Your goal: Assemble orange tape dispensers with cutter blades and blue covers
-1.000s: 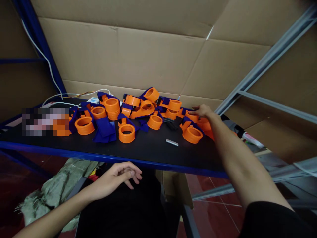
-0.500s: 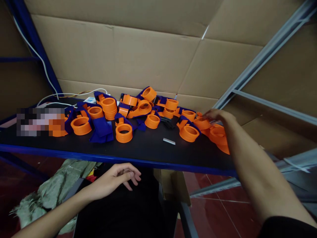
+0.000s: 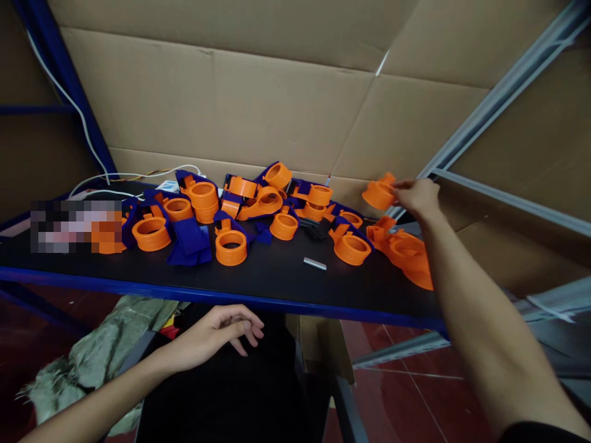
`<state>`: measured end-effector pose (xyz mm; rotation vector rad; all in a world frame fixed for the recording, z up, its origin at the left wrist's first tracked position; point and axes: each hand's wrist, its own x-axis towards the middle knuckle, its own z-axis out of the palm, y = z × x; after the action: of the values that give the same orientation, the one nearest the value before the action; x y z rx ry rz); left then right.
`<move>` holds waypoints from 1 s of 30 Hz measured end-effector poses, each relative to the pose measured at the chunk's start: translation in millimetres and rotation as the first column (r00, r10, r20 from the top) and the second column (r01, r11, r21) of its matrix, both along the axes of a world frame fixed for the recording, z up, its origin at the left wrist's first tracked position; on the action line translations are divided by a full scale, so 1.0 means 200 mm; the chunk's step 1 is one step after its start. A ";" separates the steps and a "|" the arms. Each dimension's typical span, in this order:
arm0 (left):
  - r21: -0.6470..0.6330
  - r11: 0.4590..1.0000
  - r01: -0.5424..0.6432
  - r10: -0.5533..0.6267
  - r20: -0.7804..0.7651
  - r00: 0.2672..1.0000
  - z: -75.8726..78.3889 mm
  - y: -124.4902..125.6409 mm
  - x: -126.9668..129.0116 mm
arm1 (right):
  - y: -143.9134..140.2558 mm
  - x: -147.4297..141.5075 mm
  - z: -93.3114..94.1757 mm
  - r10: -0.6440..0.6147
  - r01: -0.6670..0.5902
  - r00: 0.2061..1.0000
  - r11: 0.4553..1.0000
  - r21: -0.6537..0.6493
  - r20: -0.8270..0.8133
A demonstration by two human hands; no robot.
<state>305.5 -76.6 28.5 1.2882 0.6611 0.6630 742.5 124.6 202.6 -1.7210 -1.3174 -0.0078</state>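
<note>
Orange part (image 3: pixel 379 192) lengthwise leftward

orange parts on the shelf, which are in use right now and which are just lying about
In hand:
right hand holding one orange part up off the shelf
orange pile just below it

Lying about:
left hand, idle on the lap
orange ring
blue piece
small metal strip
white cable

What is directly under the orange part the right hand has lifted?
Under the lifted orange part held by the right hand lie more orange parts on the black shelf. The forearm covers the pile's right edge, so what lies there cannot be seen.
</note>
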 end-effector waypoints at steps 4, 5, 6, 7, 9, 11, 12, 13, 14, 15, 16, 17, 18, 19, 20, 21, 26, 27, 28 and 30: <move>-0.009 1.000 -0.015 0.017 0.126 0.992 0.00 0.01 -0.01 | -0.11 -0.22 -0.03 0.283 -0.283 0.949 0.959 0.021 -0.136; -0.008 0.999 -0.031 0.032 0.176 0.984 0.00 0.01 -0.01 | -0.16 -0.31 -0.06 0.364 -0.365 0.916 0.931 0.025 -0.167; -0.006 0.999 -0.053 0.052 0.227 0.972 0.01 0.01 -0.01 | -0.23 -0.41 -0.10 0.424 -0.427 0.885 0.904 0.032 -0.192; -0.004 0.997 -0.078 0.076 0.278 0.958 0.01 0.01 -0.02 | -0.30 -0.53 -0.15 0.493 -0.496 0.839 0.867 0.049 -0.229; -0.012 0.991 -0.131 0.126 0.383 0.915 0.01 0.01 -0.02 | -0.48 -0.77 -0.28 0.688 -0.700 0.572 0.693 0.173 -0.447; -0.047 0.981 -0.188 0.187 0.486 0.853 0.02 0.01 -0.02 | -0.65 -1.00 -0.42 0.747 -0.867 0.308 0.475 0.149 -0.589; -0.072 0.974 -0.215 0.220 0.526 0.822 0.02 0.00 -0.02 | -0.73 -1.09 -0.49 0.729 -0.926 0.200 0.359 0.117 -0.654; -0.098 0.966 -0.240 0.253 0.554 0.793 0.02 0.00 -0.02 | -0.79 -1.17 -0.55 0.692 -0.968 0.099 0.233 0.092 -0.715; -0.122 0.957 -0.262 0.284 0.569 0.772 0.02 0.00 -0.03 | -0.84 -1.22 -0.60 0.671 -0.984 0.028 0.148 0.097 -0.741; -0.142 0.949 -0.281 0.311 0.574 0.758 0.02 -0.01 -0.03 | -0.88 -1.26 -0.63 0.673 -0.990 0.002 0.104 0.091 -0.740; -0.157 0.943 -0.293 0.328 0.575 0.749 0.03 -0.01 -0.03 | -0.90 -1.28 -0.64 0.694 -0.996 0.003 0.068 0.062 -0.720; -0.167 0.940 -0.298 0.338 0.576 0.744 0.03 -0.01 -0.03 | -0.91 -1.28 -0.64 0.736 -0.999 0.028 0.046 0.009 -0.676; -0.174 0.939 -0.298 0.342 0.577 0.742 0.04 0.00 -0.04 | -0.90 -1.26 -0.63 0.788 -0.997 0.062 0.025 -0.068 -0.612; -0.178 0.939 -0.294 0.341 0.578 0.741 0.04 0.00 -0.04 | -0.88 -1.24 -0.60 0.841 -0.988 0.092 0.009 -0.156 -0.533; -0.184 0.938 -0.292 0.344 0.574 0.743 0.05 0.00 -0.05 | -0.85 -1.20 -0.57 0.887 -0.971 0.117 0.007 -0.241 -0.447; -0.186 0.936 -0.299 0.351 0.570 0.743 0.05 0.00 -0.05 | -0.82 -1.17 -0.54 0.919 -0.952 0.150 0.035 -0.305 -0.364; -0.267 0.925 -0.271 0.376 0.530 0.760 0.03 0.02 -0.06 | -0.56 -1.07 -0.47 0.807 -0.778 0.589 0.579 -0.244 0.039; -0.293 0.921 -0.257 0.378 0.508 0.774 0.02 0.03 -0.06 | -0.52 -1.07 -0.47 0.763 -0.735 0.637 0.645 -0.211 0.111; -0.312 0.916 -0.252 0.381 0.481 0.790 0.02 0.03 -0.05 | -0.47 -1.08 -0.48 0.734 -0.708 0.656 0.679 -0.194 0.176; -0.317 0.911 -0.265 0.387 0.432 0.815 0.01 0.03 -0.05 | -0.42 -1.12 -0.48 0.709 -0.683 0.650 0.703 -0.199 0.272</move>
<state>296.1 -69.7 30.4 0.7310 0.5255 1.1137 518.5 40.9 106.8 -1.1854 -2.2056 0.2136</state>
